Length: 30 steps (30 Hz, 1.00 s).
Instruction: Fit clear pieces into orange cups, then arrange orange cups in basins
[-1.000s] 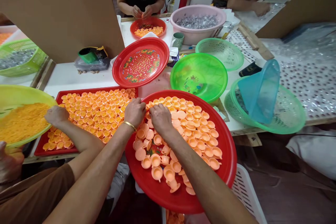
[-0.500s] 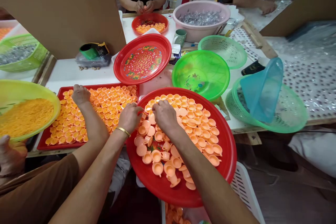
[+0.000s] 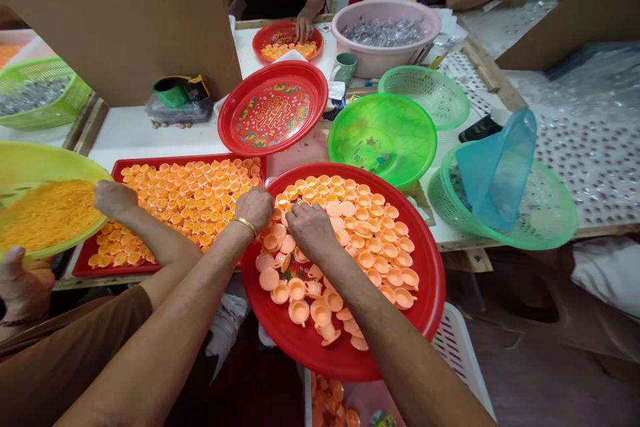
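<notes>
Bare arms, gold bangle point(image 3: 246, 225) on L wrist.

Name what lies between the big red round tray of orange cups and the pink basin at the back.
In the head view, a green bowl lies between the red round tray and the pink basin.

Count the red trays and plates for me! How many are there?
4. A big round red tray under the two hands, a rectangular red tray left of it, a patterned red plate behind, and a small red plate at the far edge.
</notes>
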Tool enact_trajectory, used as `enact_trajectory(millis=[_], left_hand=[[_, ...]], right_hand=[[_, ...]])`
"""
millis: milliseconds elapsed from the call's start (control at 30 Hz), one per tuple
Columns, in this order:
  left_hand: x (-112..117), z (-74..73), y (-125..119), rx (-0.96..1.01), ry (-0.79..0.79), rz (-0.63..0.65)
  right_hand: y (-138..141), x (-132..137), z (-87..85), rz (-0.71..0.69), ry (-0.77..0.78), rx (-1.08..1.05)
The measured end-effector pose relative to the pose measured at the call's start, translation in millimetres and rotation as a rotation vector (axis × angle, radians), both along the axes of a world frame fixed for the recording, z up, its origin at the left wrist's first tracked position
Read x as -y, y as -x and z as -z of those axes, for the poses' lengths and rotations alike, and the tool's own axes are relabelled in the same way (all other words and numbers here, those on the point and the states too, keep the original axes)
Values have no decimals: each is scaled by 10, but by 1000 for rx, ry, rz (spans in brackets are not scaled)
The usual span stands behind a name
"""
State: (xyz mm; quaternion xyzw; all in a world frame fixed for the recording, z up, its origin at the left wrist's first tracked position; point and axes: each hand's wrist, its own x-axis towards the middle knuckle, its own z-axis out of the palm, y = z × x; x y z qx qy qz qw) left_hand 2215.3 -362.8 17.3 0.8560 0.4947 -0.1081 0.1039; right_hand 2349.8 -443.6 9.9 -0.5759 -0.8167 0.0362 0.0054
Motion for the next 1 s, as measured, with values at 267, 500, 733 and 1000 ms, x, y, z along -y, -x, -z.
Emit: enact_trajectory(millis=[267,500,733,1000], left_hand=[[93,-64,24,27,-25,-127],[419,-128,23,51,37,24],[511,-151,-106,-64,-27,-53],[498,-124,-85,-72,-4,-34]], right_hand=[[-65,93,-47,126,-34,-61],[-87,19,-142,518,252,-205],[-66,-155,-157,490,329,-138],[-100,-34,-162,393,236,-109]])
